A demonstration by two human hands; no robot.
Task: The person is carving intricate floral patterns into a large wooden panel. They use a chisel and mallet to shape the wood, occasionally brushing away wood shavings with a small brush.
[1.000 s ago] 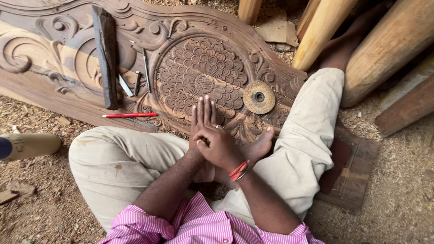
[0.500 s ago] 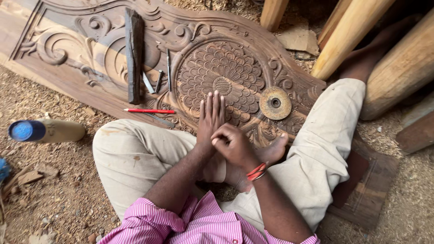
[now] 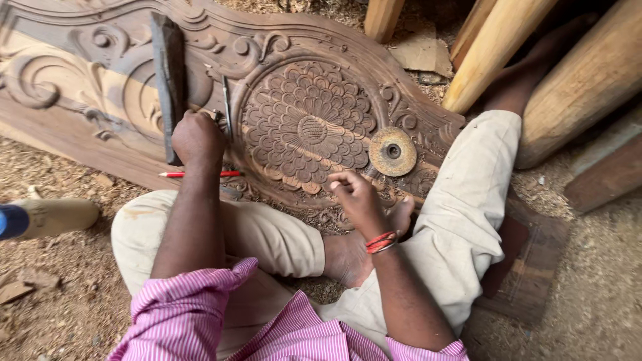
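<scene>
Carved wooden panel [image 3: 87,127] spans upper left to centre of frame, dark brown, scrollwork left, round floral medallion [image 3: 309,130] centre. Pale turned wooden posts [image 3: 491,50] lean in at upper right. Sawdust-strewn ground all round. Flat dark mallet [image 3: 168,73] lies upright on the panel, upper left. Left hand [image 3: 196,139] rests closed at the mallet's lower end, beside thin metal chisels [image 3: 226,110]. Right hand [image 3: 353,195], fingers loosely curled, holds nothing visible, at medallion's lower edge. Hands well apart. Worn grinding disc [image 3: 392,152] right of medallion. Red pencil [image 3: 200,174] below left hand
</scene>
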